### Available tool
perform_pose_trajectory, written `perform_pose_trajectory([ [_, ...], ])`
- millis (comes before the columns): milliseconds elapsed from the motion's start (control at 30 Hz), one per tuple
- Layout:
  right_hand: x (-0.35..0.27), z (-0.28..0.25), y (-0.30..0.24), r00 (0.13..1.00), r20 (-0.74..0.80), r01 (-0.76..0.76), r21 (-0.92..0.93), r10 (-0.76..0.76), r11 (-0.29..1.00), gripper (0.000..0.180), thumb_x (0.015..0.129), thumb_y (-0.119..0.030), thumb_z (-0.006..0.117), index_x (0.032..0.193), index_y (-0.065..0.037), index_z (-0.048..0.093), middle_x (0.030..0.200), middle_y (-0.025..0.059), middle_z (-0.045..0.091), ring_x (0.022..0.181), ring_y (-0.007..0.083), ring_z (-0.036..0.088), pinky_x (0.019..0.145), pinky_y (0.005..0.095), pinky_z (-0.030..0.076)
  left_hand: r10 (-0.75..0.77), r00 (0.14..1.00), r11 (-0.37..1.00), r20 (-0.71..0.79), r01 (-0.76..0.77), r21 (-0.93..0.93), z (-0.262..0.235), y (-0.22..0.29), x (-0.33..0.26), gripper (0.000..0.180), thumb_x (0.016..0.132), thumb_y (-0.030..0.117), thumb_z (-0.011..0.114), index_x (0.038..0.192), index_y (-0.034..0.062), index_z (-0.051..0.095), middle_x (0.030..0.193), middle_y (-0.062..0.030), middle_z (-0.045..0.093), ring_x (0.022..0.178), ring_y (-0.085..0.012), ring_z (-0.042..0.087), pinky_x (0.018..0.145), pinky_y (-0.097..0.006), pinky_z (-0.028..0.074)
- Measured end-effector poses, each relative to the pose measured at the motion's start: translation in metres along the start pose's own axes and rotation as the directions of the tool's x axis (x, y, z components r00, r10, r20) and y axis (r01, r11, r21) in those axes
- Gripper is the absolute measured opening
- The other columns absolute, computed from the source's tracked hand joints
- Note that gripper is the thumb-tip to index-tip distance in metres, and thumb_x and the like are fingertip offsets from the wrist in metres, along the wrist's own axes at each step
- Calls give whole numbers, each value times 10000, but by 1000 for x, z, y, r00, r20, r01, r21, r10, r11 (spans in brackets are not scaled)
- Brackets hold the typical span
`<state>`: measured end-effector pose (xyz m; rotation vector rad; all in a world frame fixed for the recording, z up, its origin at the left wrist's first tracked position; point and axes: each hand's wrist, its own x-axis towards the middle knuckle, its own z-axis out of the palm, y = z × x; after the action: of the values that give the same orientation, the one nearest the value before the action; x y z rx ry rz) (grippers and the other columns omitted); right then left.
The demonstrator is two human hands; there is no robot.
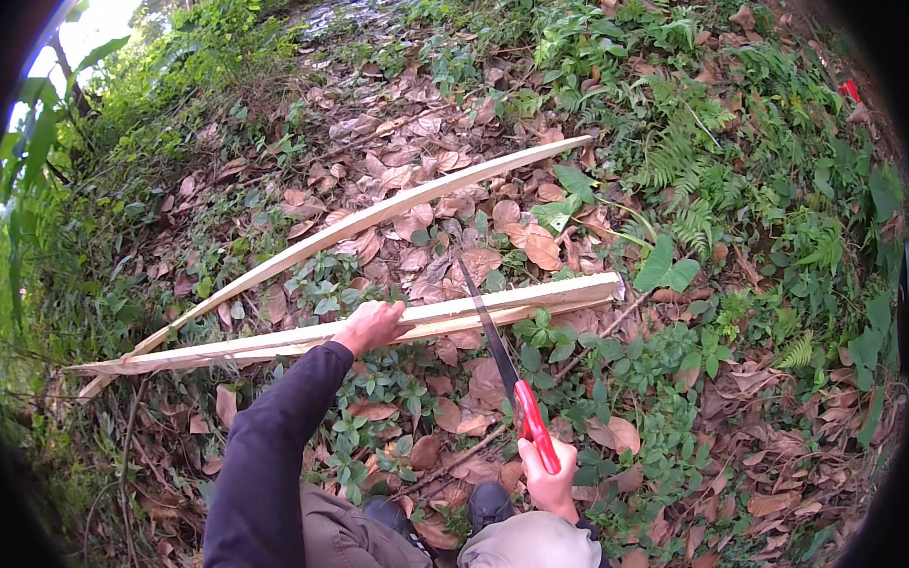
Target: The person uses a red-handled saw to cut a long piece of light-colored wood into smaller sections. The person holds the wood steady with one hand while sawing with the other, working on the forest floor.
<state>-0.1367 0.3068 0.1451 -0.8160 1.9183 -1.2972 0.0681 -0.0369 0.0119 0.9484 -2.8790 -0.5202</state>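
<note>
The split wooden plank lay across the leaf-strewn ground, running from the far left, where its end tapered to a ragged point, to a squared-off end at the right of the scene's middle. Its pale, freshly cut face was turned up. The left hand pressed down on the plank near its middle, fingers curled over the top edge, the dark sleeve reaching in from the lower edge. The right hand was closed around the red handle of a hand saw, gripping its near end. The saw's thin dark blade ran away from the person and slightly leftward, crossing the plank just to the right of the left hand; whether its teeth had bitten into the wood could not be told.

A second thin wooden strip lay farther off, slanting from the lower left up to the far right, meeting the plank at its left end and spreading well apart from it toward the right. Brown dry leaves covered the ground between the two pieces. Green ferns and low plants grew to the right and beyond. The person's knees in light trousers showed at the near edge, with a dark shoe between them.
</note>
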Motion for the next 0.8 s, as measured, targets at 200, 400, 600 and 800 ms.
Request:
perform_pose_trajectory([
  [200,-24,-20,-3,998,-26,-57,40,58,998,152,859,-61,682,736,19,642,538,-4,529,488,53,462,457,283,345,-15,998,1000,63,14,18,-15,6,7,464,925,462,630,909,3,568,682,-228,649,679,-427,667,632,-509,528],
  [400,9,14,0,990,-31,136,-27,-137,990,235,880,-89,673,678,-9,583,526,-1,492,485,75,448,464,300,335,3,999,1000,52,-4,12,-6,9,4,450,923,445,640,899,3,561,674,-220,647,663,-422,661,615,-505,523],
  [600,-37,-16,0,991,18,137,-138,-136,981,237,855,-43,662,643,0,568,496,5,499,445,62,432,433,303,324,27,1000,999,8,-27,36,-4,-6,11,381,905,387,670,900,21,566,683,-227,645,677,-422,663,621,-509,524],
  [800,9,16,-17,973,2,231,-115,-232,966,267,836,-77,683,614,-19,546,484,44,469,427,112,443,443,335,339,39,999,998,-13,-39,41,-9,-7,8,392,902,384,677,904,14,549,667,-228,633,671,-423,660,609,-500,521],
])
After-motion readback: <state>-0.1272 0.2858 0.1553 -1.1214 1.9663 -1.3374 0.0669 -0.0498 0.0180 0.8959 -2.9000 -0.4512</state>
